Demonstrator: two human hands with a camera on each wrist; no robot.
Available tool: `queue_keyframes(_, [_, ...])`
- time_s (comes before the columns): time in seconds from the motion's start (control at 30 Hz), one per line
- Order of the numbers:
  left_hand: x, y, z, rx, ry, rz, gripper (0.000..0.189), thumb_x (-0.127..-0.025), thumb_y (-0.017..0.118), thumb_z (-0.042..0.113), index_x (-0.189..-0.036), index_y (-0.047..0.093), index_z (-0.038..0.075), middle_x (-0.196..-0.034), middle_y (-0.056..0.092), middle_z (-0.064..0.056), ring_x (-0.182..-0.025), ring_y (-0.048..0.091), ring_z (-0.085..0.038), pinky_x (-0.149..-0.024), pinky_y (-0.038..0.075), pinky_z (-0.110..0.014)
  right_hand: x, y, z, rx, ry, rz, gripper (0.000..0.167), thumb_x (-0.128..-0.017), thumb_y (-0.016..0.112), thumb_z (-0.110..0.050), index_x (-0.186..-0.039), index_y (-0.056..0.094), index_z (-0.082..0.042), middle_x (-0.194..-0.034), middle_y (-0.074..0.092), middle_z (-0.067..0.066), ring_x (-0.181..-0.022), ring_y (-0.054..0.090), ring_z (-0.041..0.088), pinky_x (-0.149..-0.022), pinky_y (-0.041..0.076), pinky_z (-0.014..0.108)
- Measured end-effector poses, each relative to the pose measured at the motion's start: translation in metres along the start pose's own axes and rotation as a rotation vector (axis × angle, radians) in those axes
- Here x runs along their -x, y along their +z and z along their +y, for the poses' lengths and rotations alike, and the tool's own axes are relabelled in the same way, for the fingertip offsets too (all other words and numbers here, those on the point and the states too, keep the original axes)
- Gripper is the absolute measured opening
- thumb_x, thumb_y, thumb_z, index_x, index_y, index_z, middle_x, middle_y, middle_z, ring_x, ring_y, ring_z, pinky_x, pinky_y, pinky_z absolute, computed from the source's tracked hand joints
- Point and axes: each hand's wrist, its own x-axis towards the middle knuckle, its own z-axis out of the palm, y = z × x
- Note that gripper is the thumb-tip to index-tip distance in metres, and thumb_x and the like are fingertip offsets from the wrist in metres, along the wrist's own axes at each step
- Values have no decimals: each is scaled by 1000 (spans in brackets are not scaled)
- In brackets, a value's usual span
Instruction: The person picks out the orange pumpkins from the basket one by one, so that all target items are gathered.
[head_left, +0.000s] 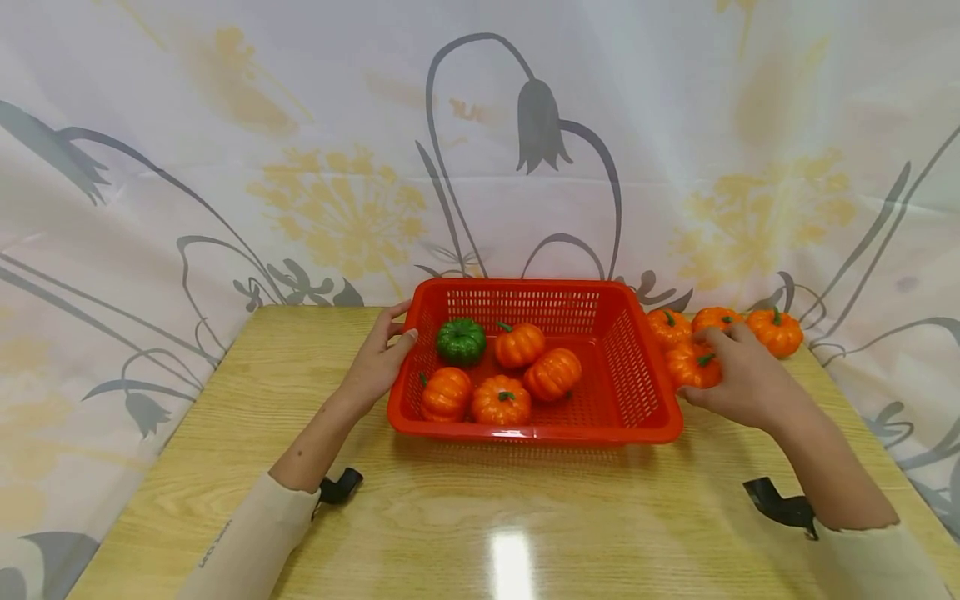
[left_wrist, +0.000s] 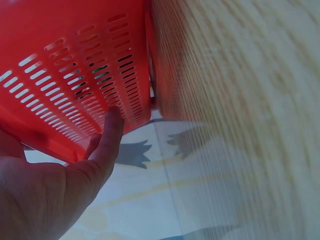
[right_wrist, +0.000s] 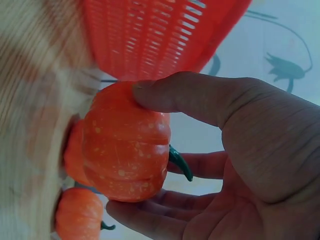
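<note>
A red plastic basket [head_left: 525, 433] with slotted walls stands on the table, holding a green pumpkin [head_left: 461, 342] and several small orange pumpkins [head_left: 501, 401]. My left hand [head_left: 381, 358] holds the basket's left side, its thumb at the rim. In the left wrist view, a finger [left_wrist: 107, 142] lies along the outer slotted wall. To the right of the basket, my right hand [head_left: 742, 375] grips a small orange pumpkin [right_wrist: 125, 145] with a green stem. The thumb presses one side of it and fingers the opposite side, as the right wrist view shows.
Behind the right hand, more orange pumpkins [head_left: 776, 332] sit beside the basket near the table's back edge. The wood-grain table [head_left: 420, 517] meets a flower-patterned cloth [head_left: 480, 208] at the back. Black wrist mounts [head_left: 780, 504] show at both forearms.
</note>
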Motion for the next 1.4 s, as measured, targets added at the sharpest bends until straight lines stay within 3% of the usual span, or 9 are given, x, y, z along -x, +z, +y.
queue_keyframes(0.3, [1, 0, 1, 5, 4, -2, 56, -114, 47, 21, -167, 28, 15, -142, 51, -28, -118, 66, -47, -92, 63, -48, -8, 9, 8, 27, 0, -52, 80, -82, 89, -29, -137, 51, 16, -131, 52, 44, -114, 56, 61, -94, 50, 73])
queue_keyframes(0.93, [0, 0, -1, 4, 5, -2, 57, -114, 47, 21, -167, 28, 15, -143, 51, -28, -119, 66, -47, -93, 62, -48, -18, 24, 18, 42, -65, -11, 67, -80, 90, -28, -121, 59, 14, -114, 66, 34, -107, 62, 54, -95, 51, 68])
queue_keyframes(1.17, [-2, 0, -1, 7, 5, 8, 56, -113, 48, 21, -166, 30, 14, -141, 53, -28, -116, 66, -45, -89, 63, -40, -15, 21, 16, 45, -53, -32, 68, -81, 90, -28, -123, 59, 15, -116, 66, 34, -107, 62, 54, -93, 52, 67])
queue_keyframes(1.4, [-1, 0, -2, 8, 3, 10, 55, -113, 47, 21, -165, 31, 15, -141, 52, -27, -117, 67, -45, -89, 64, -44, -11, 13, 11, 32, -25, -50, 75, -84, 87, -27, -135, 55, 17, -130, 61, 39, -118, 56, 59, -98, 49, 71])
